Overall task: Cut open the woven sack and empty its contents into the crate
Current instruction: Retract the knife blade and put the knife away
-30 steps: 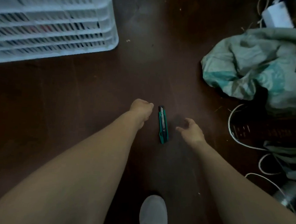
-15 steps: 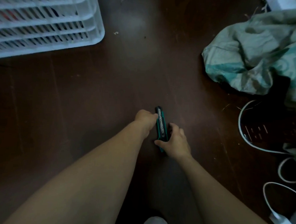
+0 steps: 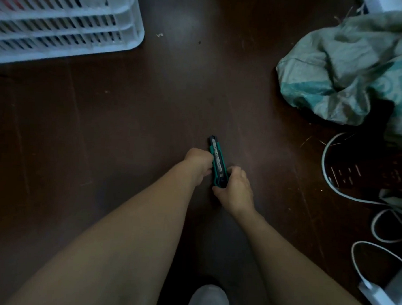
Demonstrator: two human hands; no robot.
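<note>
- Right grip point(image 3: 236, 189) curled round lower end of green utility knife point(image 3: 217, 161), centre of frame.
- Left grip point(image 3: 198, 161) curled, touching knife's left side; cannot tell if actually holding.
- Woven sack point(image 3: 339, 73) crumpled on dark floor point(image 3: 127, 125), upper right, well apart from knife.
- White slatted crate point(image 3: 62, 28) upper left.
- White cables point(image 3: 326, 177) at right edge.
</note>
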